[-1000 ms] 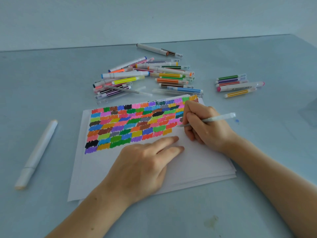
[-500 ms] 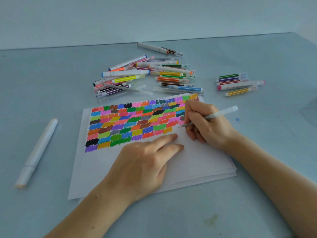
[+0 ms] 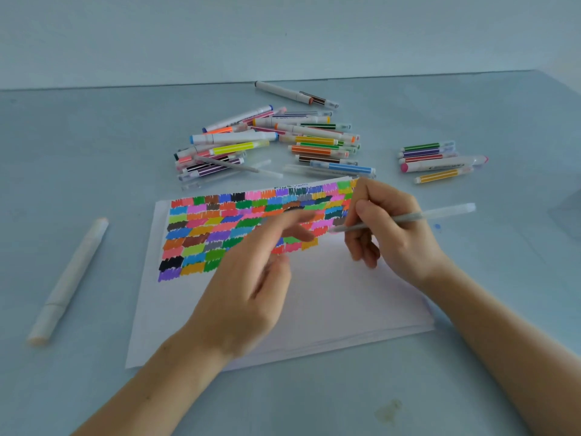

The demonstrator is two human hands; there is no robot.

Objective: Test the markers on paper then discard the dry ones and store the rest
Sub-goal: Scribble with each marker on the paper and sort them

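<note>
A stack of white paper point(image 3: 330, 303) lies in front of me, its upper part filled with rows of coloured scribble patches point(image 3: 220, 228). My right hand point(image 3: 393, 234) grips a thin pale marker point(image 3: 440, 214) like a pen, its tip just above the sheet beside the patches. My left hand point(image 3: 251, 278) hovers blurred over the paper with its fingers extended toward the marker tip, holding nothing. A heap of several striped and white markers point(image 3: 270, 143) lies beyond the paper.
A small group of markers point(image 3: 440, 160) lies apart at the right. One thick white marker point(image 3: 69, 278) rests alone at the left. A blue ink spot point(image 3: 437, 227) marks the table beside my right hand. A translucent object shows at the right edge point(image 3: 569, 212).
My left hand has lifted off the paper and swung up toward the marker tip. My right hand has raised the marker slightly off the sheet.
</note>
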